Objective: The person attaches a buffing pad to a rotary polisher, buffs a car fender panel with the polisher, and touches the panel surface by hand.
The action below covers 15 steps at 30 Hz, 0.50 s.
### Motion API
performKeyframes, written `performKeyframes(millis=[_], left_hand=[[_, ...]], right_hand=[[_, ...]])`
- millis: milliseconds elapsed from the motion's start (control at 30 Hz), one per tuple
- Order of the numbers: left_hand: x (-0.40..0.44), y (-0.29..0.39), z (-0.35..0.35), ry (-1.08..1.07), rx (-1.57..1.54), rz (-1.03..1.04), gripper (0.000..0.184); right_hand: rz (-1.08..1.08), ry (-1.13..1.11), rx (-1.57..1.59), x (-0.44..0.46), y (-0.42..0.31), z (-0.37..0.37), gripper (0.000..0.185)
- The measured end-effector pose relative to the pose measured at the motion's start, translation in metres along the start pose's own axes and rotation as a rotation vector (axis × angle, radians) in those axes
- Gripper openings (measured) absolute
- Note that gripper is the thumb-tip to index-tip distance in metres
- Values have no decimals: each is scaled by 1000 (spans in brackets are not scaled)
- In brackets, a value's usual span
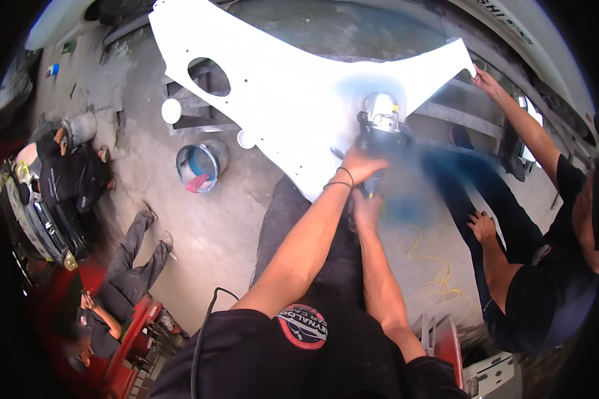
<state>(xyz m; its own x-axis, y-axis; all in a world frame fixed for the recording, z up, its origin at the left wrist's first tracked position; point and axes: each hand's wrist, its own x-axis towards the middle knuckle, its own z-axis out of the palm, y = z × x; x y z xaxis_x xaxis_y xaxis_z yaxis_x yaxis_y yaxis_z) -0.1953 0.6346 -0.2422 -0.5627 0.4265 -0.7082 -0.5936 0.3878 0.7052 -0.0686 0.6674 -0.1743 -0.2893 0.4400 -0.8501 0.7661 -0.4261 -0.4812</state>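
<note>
A white car fender panel (293, 100) stretches across the upper middle. Against its right part rests an angle polisher (381, 116) with a silver head and dark body; its pad is hidden. My left hand (361, 165) is wrapped around the tool's body just behind the head, a dark band on the wrist. Lower down, my right hand (365, 211) grips the rear handle and looks slightly blurred. On the right, a co-worker's hand (486, 80) holds the narrow tip of the fender.
Metal stand bars (203, 120) show beneath the fender. Left of it stands a bucket (221, 156) with a pink cloth. A yellow cord (439, 282) lies on the floor. Two other people (73, 169) (130, 276) are at the left, near a red frame (130, 349).
</note>
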Motion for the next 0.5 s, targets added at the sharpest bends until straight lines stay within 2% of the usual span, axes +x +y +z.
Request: performKeyframes(millis=[33,133,200,267,300,333,400,500], left_hand=[[5,10,-3,-32,30,-28,114],[5,39,-17,-6,206,-74,110],[10,36,-30,-20,201,-73,106],[9,34,-50,-21,178,-67,104],[5,28,-62,0,196,-32,95],[-2,24,-75,-2,198,-36,95],[-14,21,-104,37,130,68,60],[-39,31,-156,64,48,-16,62]], right_hand=[[-18,31,91,-2,-2,9,14],[-58,82,179,-9,-11,35,14],[-111,102,205,-11,-10,55,15],[-44,47,166,-16,-12,72,26],[-42,38,164,-21,-14,82,22],[-96,33,176,-23,-9,93,17],[-25,-45,206,-26,0,116,16],[-61,-44,46,-26,17,154,39]])
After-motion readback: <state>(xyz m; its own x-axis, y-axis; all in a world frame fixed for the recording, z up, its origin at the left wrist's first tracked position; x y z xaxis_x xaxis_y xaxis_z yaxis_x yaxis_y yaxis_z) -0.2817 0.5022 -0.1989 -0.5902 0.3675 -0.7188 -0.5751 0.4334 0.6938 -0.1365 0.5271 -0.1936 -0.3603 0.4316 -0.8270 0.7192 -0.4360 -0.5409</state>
